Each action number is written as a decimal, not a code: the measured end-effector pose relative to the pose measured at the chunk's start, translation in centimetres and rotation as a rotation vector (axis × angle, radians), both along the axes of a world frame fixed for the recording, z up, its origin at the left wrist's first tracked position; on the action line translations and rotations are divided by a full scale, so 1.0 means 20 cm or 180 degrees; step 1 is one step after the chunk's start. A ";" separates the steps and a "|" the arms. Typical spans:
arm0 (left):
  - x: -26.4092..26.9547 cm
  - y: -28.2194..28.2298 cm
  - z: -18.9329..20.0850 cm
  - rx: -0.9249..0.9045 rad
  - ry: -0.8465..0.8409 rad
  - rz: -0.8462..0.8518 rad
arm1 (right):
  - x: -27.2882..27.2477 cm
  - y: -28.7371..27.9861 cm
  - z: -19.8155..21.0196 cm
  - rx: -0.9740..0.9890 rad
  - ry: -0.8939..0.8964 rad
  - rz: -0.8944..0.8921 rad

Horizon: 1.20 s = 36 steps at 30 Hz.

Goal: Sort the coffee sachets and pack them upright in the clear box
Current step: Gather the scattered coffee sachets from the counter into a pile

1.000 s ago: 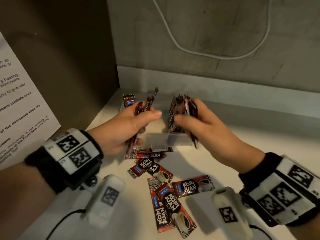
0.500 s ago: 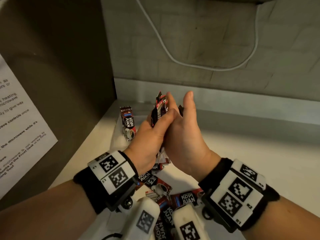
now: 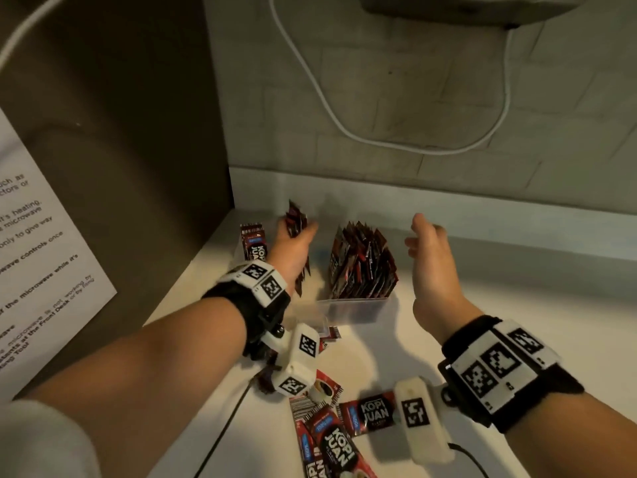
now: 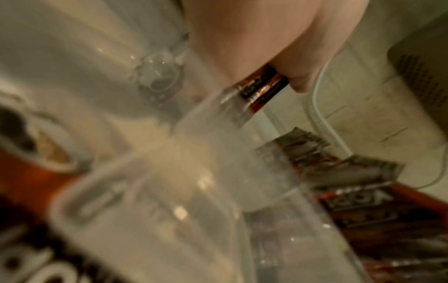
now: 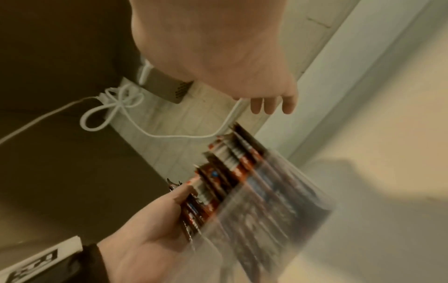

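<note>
A clear box (image 3: 355,310) stands on the white counter with several red-and-black coffee sachets (image 3: 362,263) upright in its right part. My left hand (image 3: 293,251) is over the box's left part and grips a small bunch of sachets (image 3: 295,219), also seen in the left wrist view as held sachets (image 4: 263,89). My right hand (image 3: 425,243) hovers to the right of the box with relaxed fingers and holds nothing; the right wrist view shows its bare fingertips (image 5: 271,105) above the packed sachets (image 5: 242,172). Loose sachets (image 3: 368,414) lie flat on the counter near me.
Another sachet (image 3: 254,244) stands upright at the box's far left. A dark appliance wall with a printed notice (image 3: 38,270) rises on the left. A white cable (image 3: 344,129) hangs on the tiled back wall. Bare counter (image 3: 517,305) extends to the right.
Both hands were pressed together around the sachets over the box; now they are apart. My right hand has let go and moved right, while my left hand keeps a bunch.
</note>
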State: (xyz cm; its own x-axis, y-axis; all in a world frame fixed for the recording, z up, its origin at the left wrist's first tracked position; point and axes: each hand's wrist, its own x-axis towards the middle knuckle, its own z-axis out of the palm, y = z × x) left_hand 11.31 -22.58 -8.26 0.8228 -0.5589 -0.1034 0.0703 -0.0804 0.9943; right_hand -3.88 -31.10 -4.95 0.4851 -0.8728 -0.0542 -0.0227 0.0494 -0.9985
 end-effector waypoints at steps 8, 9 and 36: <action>-0.05 -0.11 -0.04 0.0645 0.0483 -0.0705 | 0.06 -0.03 -0.13 0.0647 0.0121 0.0264; -0.07 -0.10 -0.02 0.0527 0.0784 -0.0805 | 0.07 -0.02 -0.14 0.0717 0.0051 0.0298; -0.16 -0.16 0.04 0.0285 0.1398 -0.0607 | 0.08 0.04 -0.11 0.0716 -0.0115 0.0720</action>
